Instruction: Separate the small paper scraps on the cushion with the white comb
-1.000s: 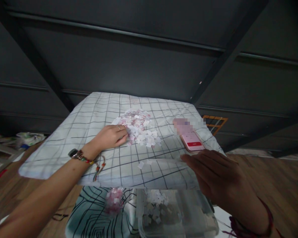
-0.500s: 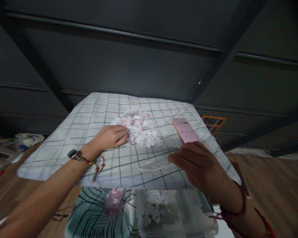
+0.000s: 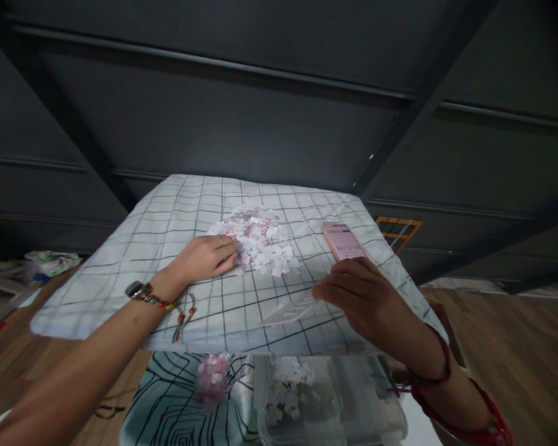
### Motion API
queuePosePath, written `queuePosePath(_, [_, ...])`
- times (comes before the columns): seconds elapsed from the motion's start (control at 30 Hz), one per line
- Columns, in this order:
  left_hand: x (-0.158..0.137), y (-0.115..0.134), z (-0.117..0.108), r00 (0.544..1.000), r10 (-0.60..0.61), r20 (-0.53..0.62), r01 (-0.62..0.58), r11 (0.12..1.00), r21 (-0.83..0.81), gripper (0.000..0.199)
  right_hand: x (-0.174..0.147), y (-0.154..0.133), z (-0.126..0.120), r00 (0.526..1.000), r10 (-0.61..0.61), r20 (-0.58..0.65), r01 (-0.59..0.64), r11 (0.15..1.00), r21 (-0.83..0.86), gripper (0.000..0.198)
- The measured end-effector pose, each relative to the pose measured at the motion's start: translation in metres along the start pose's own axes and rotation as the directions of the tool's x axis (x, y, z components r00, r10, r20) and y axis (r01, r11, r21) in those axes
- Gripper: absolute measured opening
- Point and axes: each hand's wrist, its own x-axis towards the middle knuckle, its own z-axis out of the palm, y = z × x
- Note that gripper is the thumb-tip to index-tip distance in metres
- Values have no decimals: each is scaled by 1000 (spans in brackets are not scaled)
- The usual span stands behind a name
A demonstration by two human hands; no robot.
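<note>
A pile of small white and pink paper pieces (image 3: 255, 232) lies on the checked tablecloth (image 3: 177, 210). My left hand (image 3: 207, 255) rests against the near left side of this pile, fingers curled together; whatever is under the fingertips is hidden. A clear plastic bag (image 3: 288, 310), thin and flat, is pinched by one end in my right hand (image 3: 360, 294). The bag hangs just above the cloth, near the table's front edge. Right behind my right hand lies a pink phone (image 3: 341, 240) with a running timer on its screen, its lower end covered by the fingers.
Below the table's front edge stands a clear plastic box (image 3: 330, 402) with paper pieces in its left part. Left of it, a bag of pink and white pieces (image 3: 212, 379) lies on a teal patterned cloth (image 3: 167, 396). A dark panelled wall (image 3: 242, 124) rises behind the table.
The plastic bag has swung slightly and lies flatter, its free end a little lower. My right hand has shifted slightly up and left, while my left hand stays at the pile.
</note>
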Motion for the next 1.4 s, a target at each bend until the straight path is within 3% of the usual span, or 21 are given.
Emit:
queuePosePath(0.3, [1, 0, -1, 1000, -14, -6, 14, 1000, 13, 33, -9, 6, -14, 998, 36, -57, -42, 994, -105, 25])
queuePosePath(0.4, [1, 1, -2, 1000, -7, -7, 7, 1000, 1, 32, -10, 2, -12, 999, 43, -16, -45, 987, -155, 27])
queuePosePath(0.9, [2, 2, -3, 1000, 4, 9, -4, 1000, 3, 32, -29, -11, -38, 998, 57, -10, -58, 990, -129, 28])
queuePosePath(1.1, [2, 2, -3, 1000, 3, -2, -3, 1000, 5, 34, -27, -12, -33, 997, 68, 24, -61, 974, -219, 33])
queuePosePath(1.4, [2, 3, -4, 1000, 19, -12, -19, 1000, -17, 33, -47, -15, -40, 994, 108, 23, -102, 979, -175, 29])
